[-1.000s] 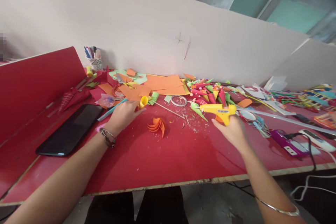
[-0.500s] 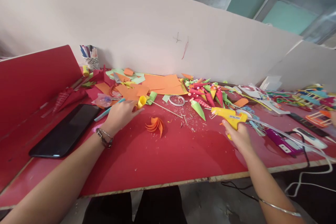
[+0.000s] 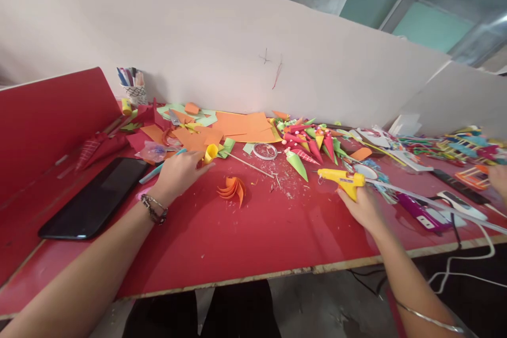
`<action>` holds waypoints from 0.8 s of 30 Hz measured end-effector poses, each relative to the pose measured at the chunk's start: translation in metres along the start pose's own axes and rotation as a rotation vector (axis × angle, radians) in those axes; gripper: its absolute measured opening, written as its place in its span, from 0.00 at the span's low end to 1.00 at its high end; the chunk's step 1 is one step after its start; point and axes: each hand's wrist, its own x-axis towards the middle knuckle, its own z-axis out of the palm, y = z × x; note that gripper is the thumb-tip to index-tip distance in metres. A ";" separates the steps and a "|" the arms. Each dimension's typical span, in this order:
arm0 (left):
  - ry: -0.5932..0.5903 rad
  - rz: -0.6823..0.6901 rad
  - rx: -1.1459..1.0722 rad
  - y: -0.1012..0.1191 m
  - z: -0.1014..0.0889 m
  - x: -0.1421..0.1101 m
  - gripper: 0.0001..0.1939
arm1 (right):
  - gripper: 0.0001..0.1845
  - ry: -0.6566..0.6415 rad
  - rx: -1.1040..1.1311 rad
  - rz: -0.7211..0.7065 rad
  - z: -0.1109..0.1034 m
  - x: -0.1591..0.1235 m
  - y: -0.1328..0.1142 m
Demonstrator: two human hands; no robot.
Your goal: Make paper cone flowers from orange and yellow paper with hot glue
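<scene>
My right hand (image 3: 362, 207) grips the handle of a yellow glue gun (image 3: 340, 178), its nozzle pointing left just over the red table (image 3: 253, 232). My left hand (image 3: 180, 173) rests on the table with fingers curled, touching a small yellow paper roll (image 3: 210, 153); a blue pen (image 3: 158, 167) lies under it. An orange folded paper flower (image 3: 232, 189) lies between the two hands. A green paper cone (image 3: 298, 163) sits left of the glue gun's nozzle.
A black tablet (image 3: 93, 198) lies at the left. Orange paper sheets (image 3: 243, 125), a tape ring (image 3: 265, 151), a pile of coloured cones (image 3: 312, 140) and a cup of pens (image 3: 133, 87) line the back wall. A purple device (image 3: 420, 211) and cables lie right; another person's hand (image 3: 498, 178) shows at the edge.
My right hand has carried the glue gun to the right and lowered it near the table. My left hand has stayed by the yellow roll.
</scene>
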 end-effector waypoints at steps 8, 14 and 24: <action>-0.012 -0.036 0.004 0.002 -0.004 0.000 0.25 | 0.25 -0.092 -0.595 0.100 -0.049 -0.020 -0.039; -0.011 -0.020 -0.011 0.003 -0.003 -0.001 0.21 | 0.16 -0.356 -0.120 -0.084 -0.054 -0.024 -0.103; -0.010 -0.017 -0.001 0.005 -0.005 -0.002 0.24 | 0.19 -0.328 -0.294 -0.030 -0.018 0.035 -0.153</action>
